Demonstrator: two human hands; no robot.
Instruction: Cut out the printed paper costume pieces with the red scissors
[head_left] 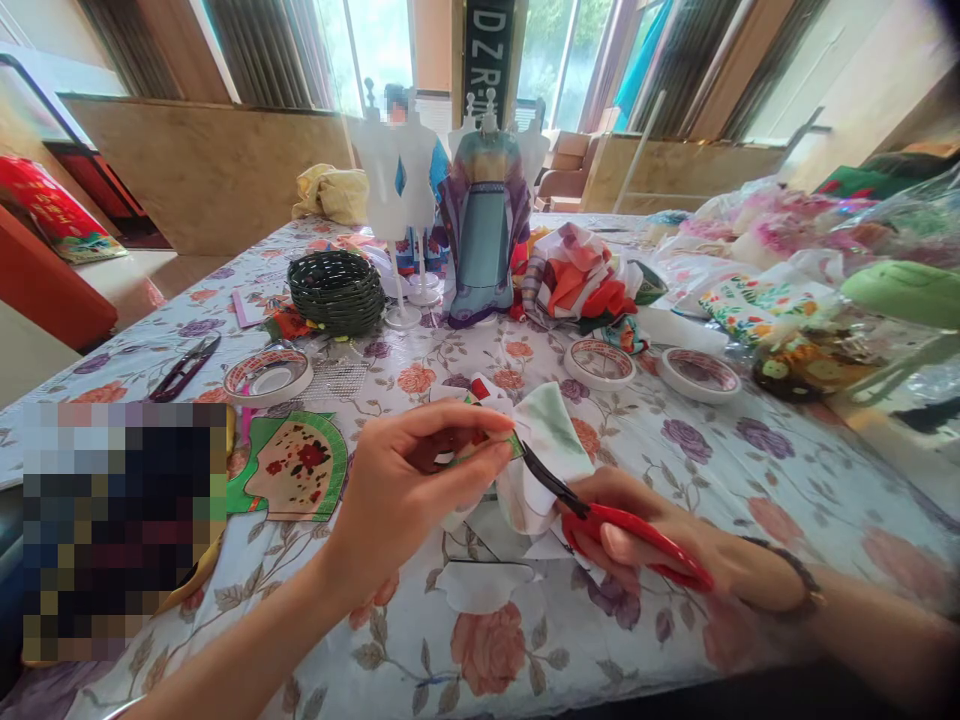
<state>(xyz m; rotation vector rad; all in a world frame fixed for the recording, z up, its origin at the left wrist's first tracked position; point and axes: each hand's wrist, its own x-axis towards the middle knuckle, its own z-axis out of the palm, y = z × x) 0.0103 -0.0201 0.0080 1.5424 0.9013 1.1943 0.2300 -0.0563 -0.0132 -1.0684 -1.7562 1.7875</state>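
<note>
My left hand (420, 470) pinches a small green patterned fabric piece (516, 442) between thumb and fingertips. In my right hand (637, 515) are red-handled scissors (652, 548); their dark blades reach to the edge of that piece. Whether the blades are parted is too small to tell. Beneath both hands lie white and pale green fabric scraps (553, 430), with a white cut-out piece (484, 585) nearer to me. Left of my left hand rests a flat green and beige cut-out with red flowers (300, 465).
Tape rolls (268, 376) lie on the flowered tablecloth (487, 650), with thread snips (185, 368) at left. Behind stand a dark woven basket (336, 293), a dressed mannequin (482, 240), white mannequins (386, 185) and a fabric heap (581, 280). Plastic-wrapped items (795, 225) fill the right side.
</note>
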